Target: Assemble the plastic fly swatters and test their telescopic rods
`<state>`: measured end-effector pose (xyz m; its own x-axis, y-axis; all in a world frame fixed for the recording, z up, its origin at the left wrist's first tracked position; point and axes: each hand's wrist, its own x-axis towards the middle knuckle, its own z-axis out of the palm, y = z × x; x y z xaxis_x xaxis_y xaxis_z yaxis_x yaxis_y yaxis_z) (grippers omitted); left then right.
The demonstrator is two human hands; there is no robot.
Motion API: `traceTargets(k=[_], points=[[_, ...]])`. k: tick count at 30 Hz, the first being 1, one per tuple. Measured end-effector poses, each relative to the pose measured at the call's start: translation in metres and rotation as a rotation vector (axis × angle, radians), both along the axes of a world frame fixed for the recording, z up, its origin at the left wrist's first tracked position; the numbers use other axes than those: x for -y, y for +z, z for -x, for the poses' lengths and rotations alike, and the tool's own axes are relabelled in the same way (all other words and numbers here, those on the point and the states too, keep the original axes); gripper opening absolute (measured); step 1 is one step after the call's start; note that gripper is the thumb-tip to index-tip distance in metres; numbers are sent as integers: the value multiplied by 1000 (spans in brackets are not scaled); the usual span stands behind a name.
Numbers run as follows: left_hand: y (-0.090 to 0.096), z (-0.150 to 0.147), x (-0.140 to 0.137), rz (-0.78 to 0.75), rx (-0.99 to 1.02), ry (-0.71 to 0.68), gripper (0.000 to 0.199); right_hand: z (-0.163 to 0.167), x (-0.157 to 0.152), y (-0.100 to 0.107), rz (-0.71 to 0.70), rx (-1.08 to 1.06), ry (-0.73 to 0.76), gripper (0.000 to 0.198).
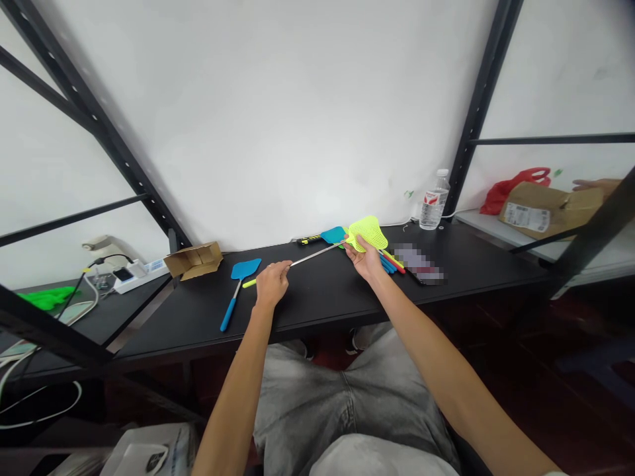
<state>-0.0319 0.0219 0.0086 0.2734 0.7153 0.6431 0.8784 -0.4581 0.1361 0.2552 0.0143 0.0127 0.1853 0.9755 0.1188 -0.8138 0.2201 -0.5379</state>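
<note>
Both hands hold one yellow-green fly swatter (pixel 368 233) above the black table. My left hand (pixel 272 284) is closed around its handle end, with the yellow grip poking out to the left. My right hand (pixel 364 258) grips it at the base of the perforated head. Between the hands runs its thin metal shaft, drawn out long. A blue fly swatter (pixel 245 269) lies on the table left of my left hand. Behind and below my right hand lie more swatters, with a blue head (pixel 333 235) and blue, red and yellow handles (pixel 391 263), partly covered.
An open cardboard box (pixel 194 260) stands at the table's left. A water bottle (pixel 434 200) stands back right, and a phone (pixel 419 266), partly blurred, lies near the right handles. Black shelf posts (pixel 476 99) flank the table. Another person's hand (pixel 598 187) is by a carton (pixel 540 210).
</note>
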Motion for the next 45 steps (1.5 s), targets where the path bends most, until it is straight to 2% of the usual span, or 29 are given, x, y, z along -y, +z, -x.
traceTargets(k=[8,20,29,37,45], points=[[-1,1,0,5,-29,21,34,2,1,1,-16,130,-12,11],[3,-1,5,52,-53,41,32,7,-1,-3,-82,206,6,32],[10,-17,16,51,-27,-58,36,27,4,-1,-90,277,-5,16],[5,-20,12,47,-27,-69,37,24,4,2,-30,230,-101,17],[6,-22,9,98,-120,-19,39,21,-3,0,-70,184,-158,19]])
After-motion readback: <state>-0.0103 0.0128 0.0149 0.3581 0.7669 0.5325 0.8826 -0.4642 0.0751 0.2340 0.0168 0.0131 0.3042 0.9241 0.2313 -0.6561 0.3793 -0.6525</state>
